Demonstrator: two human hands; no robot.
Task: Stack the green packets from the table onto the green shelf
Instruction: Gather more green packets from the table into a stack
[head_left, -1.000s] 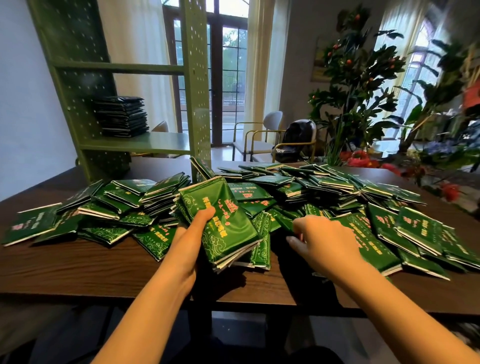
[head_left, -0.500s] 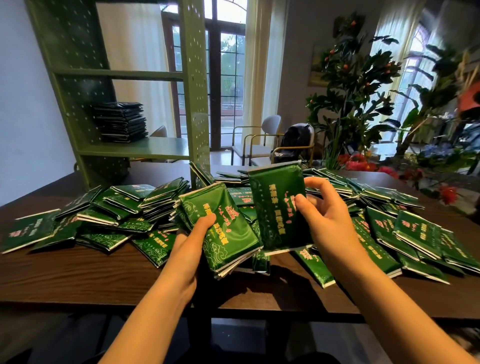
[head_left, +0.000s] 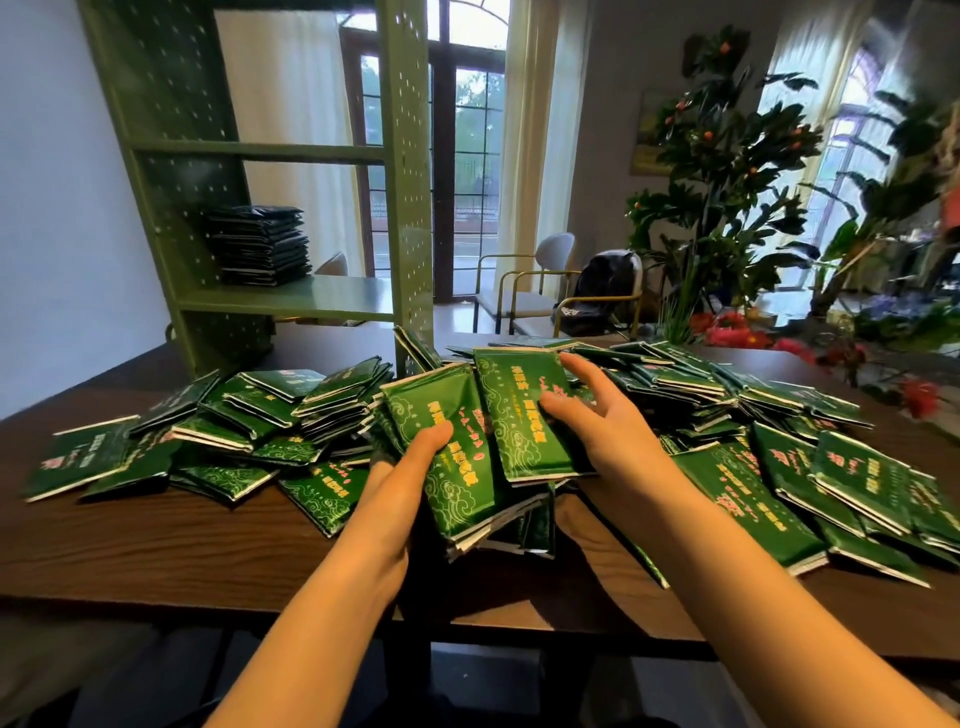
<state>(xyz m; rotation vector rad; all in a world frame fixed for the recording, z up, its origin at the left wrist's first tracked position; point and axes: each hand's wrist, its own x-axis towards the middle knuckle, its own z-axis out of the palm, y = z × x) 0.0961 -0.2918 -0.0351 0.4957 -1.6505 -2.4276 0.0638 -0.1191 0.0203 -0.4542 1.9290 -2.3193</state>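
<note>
Fingers (head_left: 584, 374) of the right hand (head_left: 602, 436) reach behind a single packet (head_left: 519, 415), thumb on its face, pinching it. Half a second ago this packet stood apart. Now its left edge overlaps the bundle (head_left: 457, 483) that the left hand (head_left: 395, 493) grips, thumb on top. Bare wood runs along the front edge of the table (head_left: 156, 545). On the green shelf (head_left: 332, 299) one dark stack (head_left: 257, 244) sits at the left, with open board to its right. Loose packets (head_left: 779, 467) across the table are too many to count.
</note>
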